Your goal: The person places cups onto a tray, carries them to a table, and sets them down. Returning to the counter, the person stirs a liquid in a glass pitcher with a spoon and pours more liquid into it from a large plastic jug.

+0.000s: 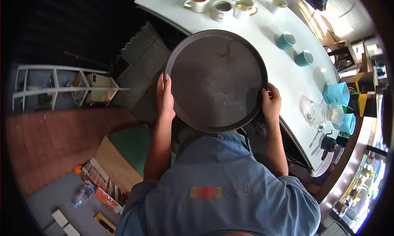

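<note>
A large round dark brown serving tray (205, 84) is held out in front of me, its inner face toward my eyes, with pale smudges near the middle. My left hand (165, 98) grips its left rim, fingers partly hidden behind it. On the opposite side my right hand (271, 101) pinches the rim between thumb and fingers. Nothing stands on the tray. Beyond it, the white counter (262, 43) carries two teal cups, one teal cup (286, 41) slightly farther off than the other teal cup (304, 58).
Several white mugs, among them a mug with orange inside (198, 2), stand at the counter's far end. Glass jars (317, 112), light-blue containers (336, 94), a spoon and a small black kettle (328, 144) sit at right. A box (107, 158) and white shelf (55, 88) are at left.
</note>
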The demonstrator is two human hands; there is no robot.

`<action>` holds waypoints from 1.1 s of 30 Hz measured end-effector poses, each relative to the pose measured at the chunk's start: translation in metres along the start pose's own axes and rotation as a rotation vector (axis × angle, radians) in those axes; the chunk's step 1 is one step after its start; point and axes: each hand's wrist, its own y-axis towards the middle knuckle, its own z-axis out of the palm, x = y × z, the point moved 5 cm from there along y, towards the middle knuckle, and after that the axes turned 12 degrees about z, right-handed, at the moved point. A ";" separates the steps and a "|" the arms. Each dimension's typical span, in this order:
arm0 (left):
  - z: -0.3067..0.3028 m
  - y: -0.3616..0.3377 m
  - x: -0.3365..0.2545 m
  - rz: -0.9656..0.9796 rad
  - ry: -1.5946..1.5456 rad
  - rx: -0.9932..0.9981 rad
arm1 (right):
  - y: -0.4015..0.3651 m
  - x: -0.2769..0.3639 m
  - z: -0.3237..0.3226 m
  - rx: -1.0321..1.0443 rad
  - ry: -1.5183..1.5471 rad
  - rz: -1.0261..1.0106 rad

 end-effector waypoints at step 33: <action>0.141 0.113 0.072 -0.027 0.084 0.651 | 0.140 0.017 -0.028 -0.400 -0.159 0.027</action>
